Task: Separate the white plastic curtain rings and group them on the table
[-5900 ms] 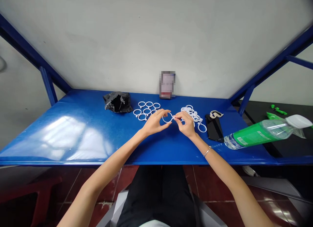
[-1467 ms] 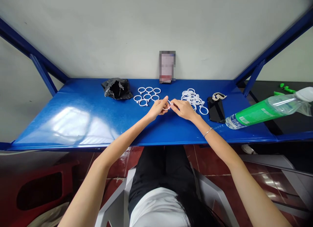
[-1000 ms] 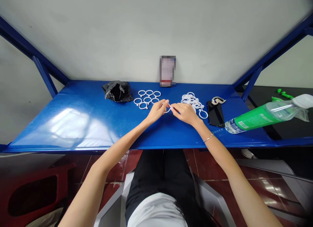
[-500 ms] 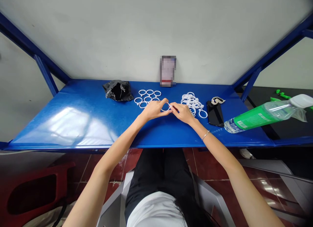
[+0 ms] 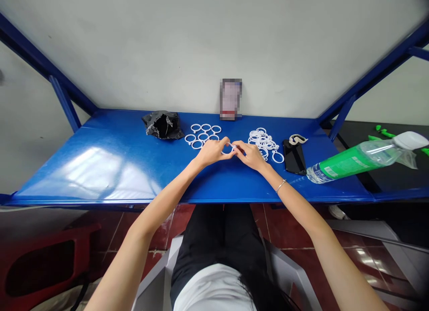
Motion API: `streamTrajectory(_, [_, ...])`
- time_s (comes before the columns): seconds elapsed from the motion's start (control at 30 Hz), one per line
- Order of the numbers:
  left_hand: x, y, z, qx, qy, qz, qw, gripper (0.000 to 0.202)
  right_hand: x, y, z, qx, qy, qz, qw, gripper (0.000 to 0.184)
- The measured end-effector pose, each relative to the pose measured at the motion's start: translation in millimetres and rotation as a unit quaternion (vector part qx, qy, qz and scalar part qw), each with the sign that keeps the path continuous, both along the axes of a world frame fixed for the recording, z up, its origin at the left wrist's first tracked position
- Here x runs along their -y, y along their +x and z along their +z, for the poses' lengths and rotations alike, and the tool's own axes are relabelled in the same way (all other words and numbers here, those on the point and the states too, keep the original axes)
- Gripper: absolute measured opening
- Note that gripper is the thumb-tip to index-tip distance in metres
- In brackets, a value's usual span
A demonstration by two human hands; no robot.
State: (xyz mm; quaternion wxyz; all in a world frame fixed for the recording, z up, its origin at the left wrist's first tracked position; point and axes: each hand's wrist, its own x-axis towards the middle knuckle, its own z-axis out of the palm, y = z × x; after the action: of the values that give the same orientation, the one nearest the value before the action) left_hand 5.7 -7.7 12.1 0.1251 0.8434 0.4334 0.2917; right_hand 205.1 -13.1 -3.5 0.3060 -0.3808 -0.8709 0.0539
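On my feed, nearest the cam, a white top and blk trousers sit at the near edge of the blue desk. Approx. mid-desk I have the white ring up between both hands. L hand: thumb and forefinger curve round the ring and look clamped on it. R hand: fingers pinched together on the ring's right side; exact contact too small to tell.

To the right, near side: a green-label bottle, a blk phone just beside it, and one loose ring apart from the heap.

Farther back, right: a tangled ring heap, count n/a. Left, same depth: approx. 7 spread rings set out singly, lower ones partly behind L hand. My read: the spread ones are prob. done, the one in hand is in progress, heap + loose one remain, so maybe a third thru at most.

Far left, an open blk bag; far ctr, a blurred-out panel leans on the wall.
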Motion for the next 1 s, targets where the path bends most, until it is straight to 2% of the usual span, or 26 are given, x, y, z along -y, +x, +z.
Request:
streamTrajectory(0.27, [1.3,2.8,-4.8,0.066,-0.014,0.008,0.998,0.03,-0.3,0.6,0.4,0.003,0.004,0.01,1.0,0.027])
streamTrajectory(0.73, [3.0,4.8,-10.1,0.106,-0.038,0.0,0.994,0.029,0.6,2.8,0.3,-0.008,-0.014,0.02,1.0,0.02])
streamTrajectory(0.87, [2.8,4.8,-9.4,0.122,-0.042,0.001,0.992,0.029,2.2,-0.9,1.6,-0.094,-0.037,0.016,0.995,0.018])
streamTrajectory(1.0, [2.3,5.2,-11.8,0.149,-0.047,-0.004,0.988,0.027,4.4,-7.8,4.8,-0.22,-0.08,0.031,0.972,0.017])
